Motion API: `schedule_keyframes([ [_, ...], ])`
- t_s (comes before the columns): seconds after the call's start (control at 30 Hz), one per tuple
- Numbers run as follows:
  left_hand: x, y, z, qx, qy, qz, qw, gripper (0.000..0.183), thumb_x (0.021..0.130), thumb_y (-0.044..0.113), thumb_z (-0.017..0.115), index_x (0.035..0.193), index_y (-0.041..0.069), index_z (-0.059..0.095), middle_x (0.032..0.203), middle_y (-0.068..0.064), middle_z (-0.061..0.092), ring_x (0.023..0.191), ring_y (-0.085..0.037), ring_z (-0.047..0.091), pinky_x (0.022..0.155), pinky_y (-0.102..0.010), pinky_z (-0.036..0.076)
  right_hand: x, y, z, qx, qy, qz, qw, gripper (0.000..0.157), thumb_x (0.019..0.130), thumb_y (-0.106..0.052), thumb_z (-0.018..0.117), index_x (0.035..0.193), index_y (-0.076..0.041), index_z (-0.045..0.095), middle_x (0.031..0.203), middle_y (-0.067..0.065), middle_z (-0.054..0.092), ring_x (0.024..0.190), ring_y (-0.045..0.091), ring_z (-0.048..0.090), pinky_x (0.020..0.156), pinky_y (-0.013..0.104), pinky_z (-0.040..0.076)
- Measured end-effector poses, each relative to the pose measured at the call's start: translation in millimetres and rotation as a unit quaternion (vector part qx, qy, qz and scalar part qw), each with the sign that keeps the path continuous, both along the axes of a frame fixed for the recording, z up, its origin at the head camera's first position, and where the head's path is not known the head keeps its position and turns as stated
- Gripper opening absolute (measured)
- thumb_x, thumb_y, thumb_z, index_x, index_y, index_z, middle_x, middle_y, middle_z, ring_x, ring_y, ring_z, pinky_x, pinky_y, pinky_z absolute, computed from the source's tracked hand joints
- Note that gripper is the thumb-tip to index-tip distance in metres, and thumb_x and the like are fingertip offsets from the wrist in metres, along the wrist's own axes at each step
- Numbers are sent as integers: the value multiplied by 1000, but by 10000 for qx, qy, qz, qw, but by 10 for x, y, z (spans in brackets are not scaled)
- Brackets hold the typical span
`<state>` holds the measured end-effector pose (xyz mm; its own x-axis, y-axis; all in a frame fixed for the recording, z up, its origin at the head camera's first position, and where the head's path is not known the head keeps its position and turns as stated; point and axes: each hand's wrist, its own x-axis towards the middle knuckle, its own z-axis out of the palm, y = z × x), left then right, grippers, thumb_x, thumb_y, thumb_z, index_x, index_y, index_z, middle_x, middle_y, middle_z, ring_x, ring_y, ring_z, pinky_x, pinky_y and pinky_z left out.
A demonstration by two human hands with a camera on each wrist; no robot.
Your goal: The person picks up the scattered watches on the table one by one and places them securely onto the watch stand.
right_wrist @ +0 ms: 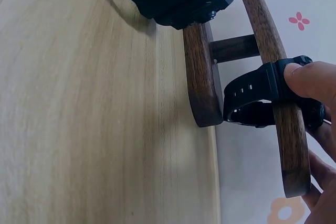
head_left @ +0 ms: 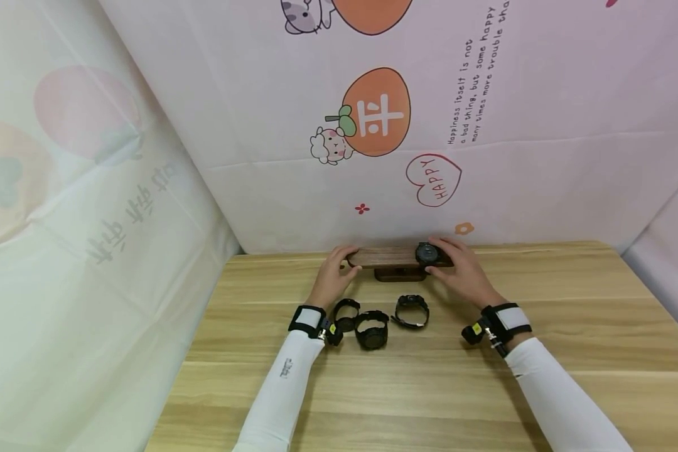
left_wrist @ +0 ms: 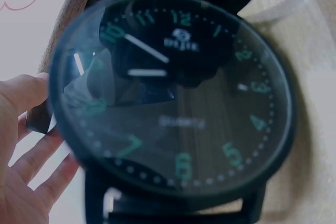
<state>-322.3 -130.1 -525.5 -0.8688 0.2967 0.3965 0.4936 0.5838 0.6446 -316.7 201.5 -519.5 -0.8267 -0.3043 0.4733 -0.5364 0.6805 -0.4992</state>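
Note:
A dark wooden watch stand (head_left: 387,256), a bar on a post over a base (right_wrist: 202,77), stands at the table's back edge. Around the bar's right part loops a black watch (head_left: 427,252). My right hand (head_left: 464,274) holds this watch, its thumb on the case in the right wrist view and fingers behind the bar. At the bar's left end, my left hand (head_left: 333,275) grips the wood between thumb and fingers. In front of the stand lie three more black watches: one on the left (head_left: 346,324), one in the middle (head_left: 371,339), one on the right (head_left: 411,301).
A wood-grain table (head_left: 407,389) carries everything. Close behind the stand rises a white printed cloth (head_left: 271,207), and another cloth (head_left: 90,251) hangs along the left side. A watch dial (left_wrist: 178,98) fills much of the left wrist view.

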Motion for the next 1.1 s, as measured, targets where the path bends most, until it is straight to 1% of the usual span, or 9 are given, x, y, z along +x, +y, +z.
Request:
schedule_keyframes([
  [0.23,7,3,16,-23,-12,-8,10000,49,92,20,67,139,15,51,138,1,49,120,-14,47,94,-43,50,-10,-23,-17,14,133,24,9999,67,84,-35,75,141,-13,49,143,21,44,130,42,34,104,67,27],
  [0.37,9,6,19,-27,-32,-3,10000,49,92,20,67,139,15,51,138,1,49,120,-14,48,94,-43,50,-8,-40,-12,1,131,46,9999,67,84,-34,75,142,-14,49,143,22,44,130,43,34,103,68,27],
  [0.67,13,3,11,-30,44,-11,10000,49,92,20,67,139,16,51,138,1,49,120,-15,48,93,-42,51,-2,-76,-16,26,83,-46,10000,67,84,-32,75,143,-16,48,143,21,45,131,42,33,105,66,25],
  [0.93,-2,-2,-1,-15,-24,2,10000,49,92,22,66,139,14,52,137,3,49,122,-12,46,94,-41,50,-1,-88,-13,21,88,-32,10000,66,84,-32,75,141,-11,49,143,22,44,131,42,32,105,67,25],
  [1.1,-2,2,7,13,-28,14,10000,49,92,20,67,138,16,52,137,4,49,122,-11,46,95,-40,50,-11,-97,-8,48,114,-52,9999,66,84,-32,75,141,-10,50,143,22,44,131,42,33,105,67,25],
])
